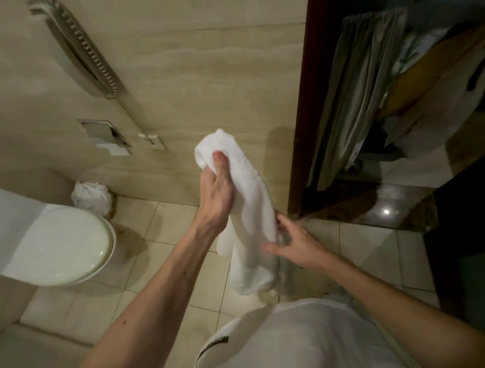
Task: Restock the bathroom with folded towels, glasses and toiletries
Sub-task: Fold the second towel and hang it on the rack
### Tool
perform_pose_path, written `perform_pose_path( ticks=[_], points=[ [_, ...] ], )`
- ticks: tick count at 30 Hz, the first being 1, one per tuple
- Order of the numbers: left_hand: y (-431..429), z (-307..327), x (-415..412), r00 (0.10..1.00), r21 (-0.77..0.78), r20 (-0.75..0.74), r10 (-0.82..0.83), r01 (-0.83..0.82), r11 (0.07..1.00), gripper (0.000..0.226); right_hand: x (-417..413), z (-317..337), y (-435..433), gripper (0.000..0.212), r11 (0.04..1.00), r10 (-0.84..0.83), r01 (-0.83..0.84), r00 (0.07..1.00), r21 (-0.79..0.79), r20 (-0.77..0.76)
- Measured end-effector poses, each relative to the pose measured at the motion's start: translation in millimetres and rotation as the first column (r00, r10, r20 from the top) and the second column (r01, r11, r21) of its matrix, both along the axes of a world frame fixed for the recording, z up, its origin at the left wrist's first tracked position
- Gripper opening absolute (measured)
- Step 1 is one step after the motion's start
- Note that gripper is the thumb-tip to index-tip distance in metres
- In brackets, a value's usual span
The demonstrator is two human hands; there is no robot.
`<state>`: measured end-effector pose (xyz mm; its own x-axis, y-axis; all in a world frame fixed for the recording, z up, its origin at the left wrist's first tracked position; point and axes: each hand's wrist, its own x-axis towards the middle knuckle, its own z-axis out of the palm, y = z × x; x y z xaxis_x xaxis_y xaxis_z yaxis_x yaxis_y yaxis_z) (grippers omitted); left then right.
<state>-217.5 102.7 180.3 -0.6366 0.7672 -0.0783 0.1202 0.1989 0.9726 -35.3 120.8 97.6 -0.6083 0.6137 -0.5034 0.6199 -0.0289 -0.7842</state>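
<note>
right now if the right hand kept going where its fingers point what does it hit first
The white towel: the right hand points its spread fingers at the hanging part and seems to touch its edge, though depth is unclear. The left hand grips it higher up.

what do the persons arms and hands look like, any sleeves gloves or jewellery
Both forearms are bare up to the frame edge, with no sleeves in view. The left hand and right hand wear no gloves, and no watch, bracelet or ring shows. The top below them is white with a dark trim.
</note>
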Motion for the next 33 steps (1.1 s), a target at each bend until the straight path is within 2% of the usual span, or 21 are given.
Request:
perform_pose_path(
  ticks=[3,5,8,10,12,14,16,19,22,24,27,29,31,33],
  points=[
    [4,4,8,0.999,0.026,0.029,0.031,-0.032,0.999,0.053,-8,-8,-9,0.087,0.959,-0.013,0.02,1.0,0.283,-0.027],
    [6,7,10,0.997,0.026,0.043,0.057,-0.059,0.998,0.054,-12,-9,-13,0.082,0.932,-0.034,0.052,0.998,0.358,-0.056],
    [6,13,9,0.996,0.042,0.054,0.069,-0.072,0.997,0.055,-17,-11,-10,0.079,0.969,-0.17,0.189,0.977,0.159,-0.128],
    [4,17,5,0.997,0.05,0.067,0.047,-0.051,0.997,0.055,-21,-15,-1,0.08,0.98,-0.169,0.178,0.981,0.09,-0.095],
    [0,23,-2,0.997,0.066,0.071,0.016,-0.021,0.998,0.055,-26,-12,11,0.077,0.99,-0.105,0.108,0.994,0.095,-0.034],
    [-2,29,-11,0.999,0.076,0.041,0.001,-0.004,0.997,0.056,-30,-4,20,0.074,0.985,-0.036,0.028,0.998,0.172,0.046],
    [-3,34,-23,0.999,0.069,0.007,0.039,-0.039,0.997,0.053,-31,-1,26,0.08,0.974,0.051,-0.078,0.991,0.214,0.126],
    [-1,37,-47,0.986,0.075,0.059,0.157,-0.161,0.984,0.047,-22,1,27,0.096,0.975,0.184,-0.205,0.962,0.087,0.2],
    [3,35,-69,0.955,0.052,0.136,0.262,-0.271,0.961,0.047,-15,7,23,0.076,0.939,0.322,-0.343,0.907,0.031,0.272],
    [5,33,-80,0.94,0.019,0.156,0.304,-0.311,0.95,0.054,-15,16,24,0.069,0.95,0.306,-0.312,0.928,-0.007,0.214],
    [9,22,-96,0.938,-0.108,0.183,0.294,-0.278,0.955,0.067,-22,42,29,0.068,0.979,0.184,-0.181,0.983,-0.096,0.013],
    [4,8,-98,0.962,-0.225,0.186,0.199,-0.156,0.962,0.065,-31,59,34,0.052,0.983,0.046,-0.068,0.99,-0.169,-0.133],
    [-9,-5,-86,0.99,-0.314,0.135,0.04,0.004,0.95,0.052,-42,82,39,0.031,0.967,-0.129,0.059,0.953,-0.25,-0.274],
    [-26,-13,-62,0.99,-0.294,0.117,-0.085,0.116,0.949,0.038,-54,104,48,0.016,0.936,-0.282,0.175,0.892,-0.306,-0.352]
  ],
)
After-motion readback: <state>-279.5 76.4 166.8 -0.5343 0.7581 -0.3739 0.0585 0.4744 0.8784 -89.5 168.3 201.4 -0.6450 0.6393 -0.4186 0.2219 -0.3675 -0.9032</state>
